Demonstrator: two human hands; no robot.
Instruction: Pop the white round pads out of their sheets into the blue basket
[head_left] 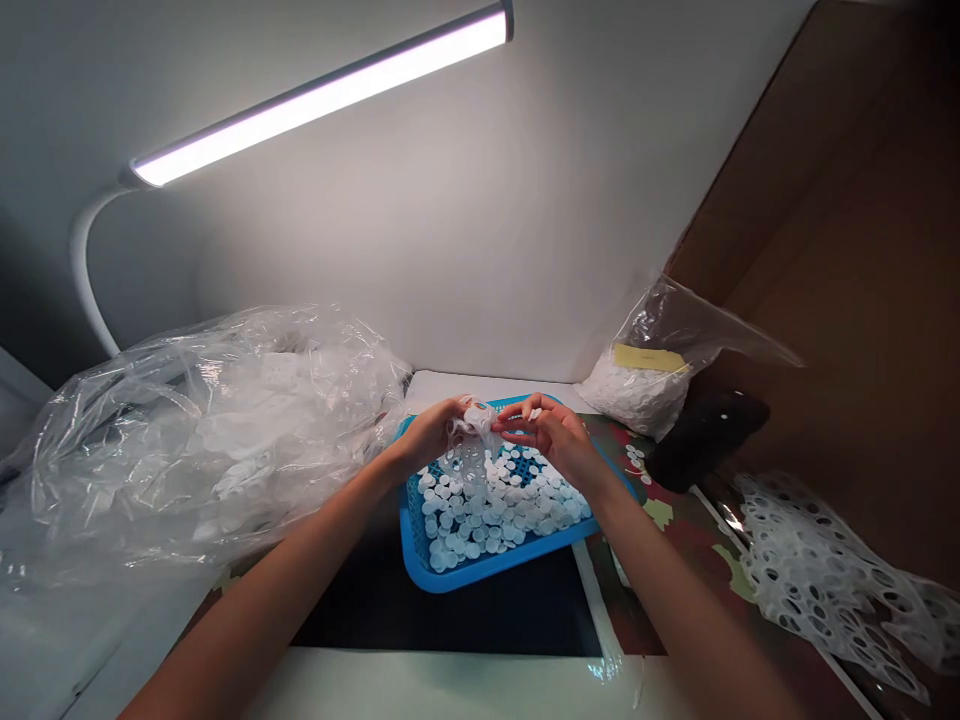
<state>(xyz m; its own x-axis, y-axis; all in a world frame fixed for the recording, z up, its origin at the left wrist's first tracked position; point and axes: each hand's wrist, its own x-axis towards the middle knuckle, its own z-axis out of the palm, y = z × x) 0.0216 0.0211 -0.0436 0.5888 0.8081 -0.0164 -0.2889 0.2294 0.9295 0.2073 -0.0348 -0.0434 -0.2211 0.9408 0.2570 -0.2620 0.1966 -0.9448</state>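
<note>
Clear plastic billows to my left, a big bag (217, 440) stuffed with white material, beneath a long lit lamp (330, 95). A blue basket (511, 556) sits ahead, scattered with white discs (480, 520). To the right lie sheets full of holes (825, 580), near a smaller bag (637, 395). Over the basket, the left hand (431, 432) pinches a crumpled white sheet (474, 455) that hangs down. The right hand (556, 438) is just beside it, fingers bent around a small white piece (534, 413); whether they grip it, I can't tell.
</note>
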